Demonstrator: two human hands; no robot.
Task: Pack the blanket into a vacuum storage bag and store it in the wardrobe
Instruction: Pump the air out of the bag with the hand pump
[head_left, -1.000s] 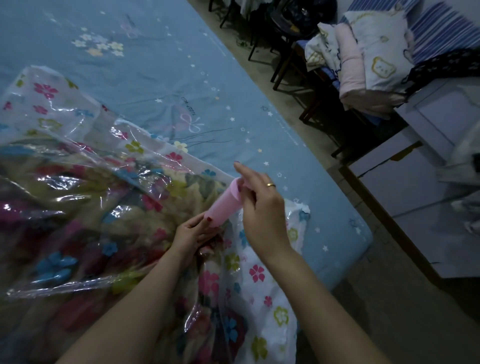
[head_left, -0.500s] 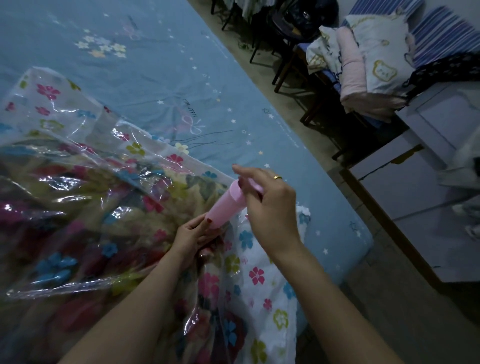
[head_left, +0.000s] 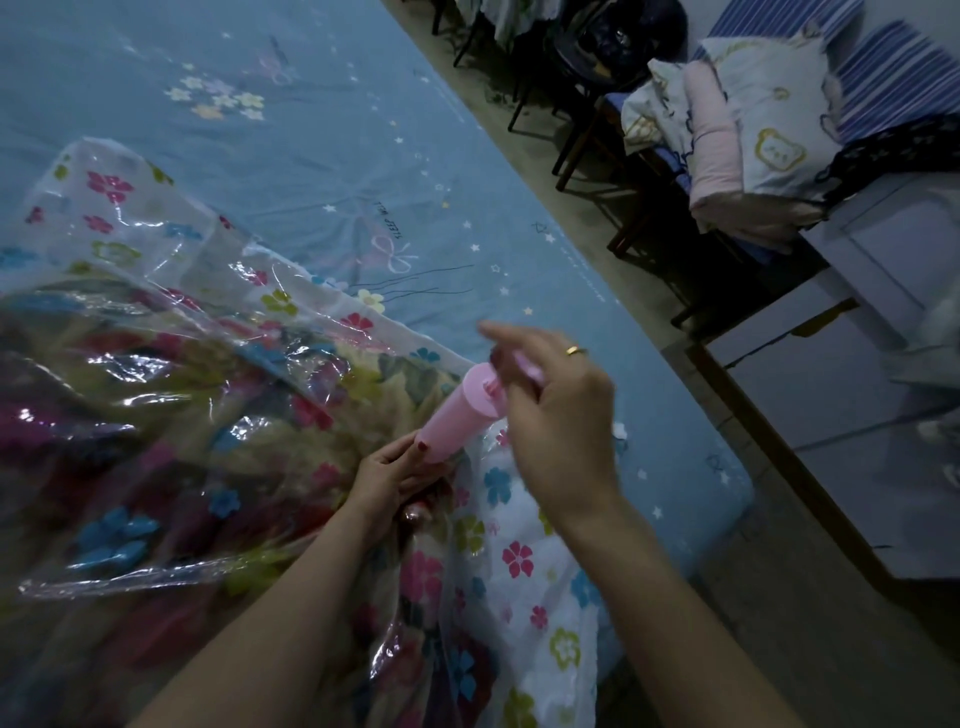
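Vacuum storage bag (head_left: 156, 322): clear glossy plastic printed with small pink, blue, green and yellow flowers, heavily creased and catching highlights. It lay on the bed (head_left: 322, 130), covering the near-left part of the blue star-patterned sheet, with one near corner trailing over the bed's near-right edge.

Blanket (head_left: 171, 415): seen through the plastic as a bulky mass in dark red, pink, beige and blue floral print. It filled the bag's left and near portion, unevenly bunched.

Hand pump (head_left: 460, 418): pale pink cylinder with a pink plunger rod at its far upper end, standing tilted on the bag near its right side, base down, top leaning to the right and away.

Left hand (head_left: 397, 475): clenched around the base of the pump barrel where it met the bag; red-painted nails visible. The contact point under the barrel was hidden by the fingers.

Right hand (head_left: 558, 410): closed on the pump's plunger handle above the barrel top, slightly motion-blurred, with a gold ring (head_left: 574, 351) on one finger.

Background, far right: folded bedding (head_left: 737, 140) stacked on a chair; white panels (head_left: 857, 374) on the floor to the right of the bed.
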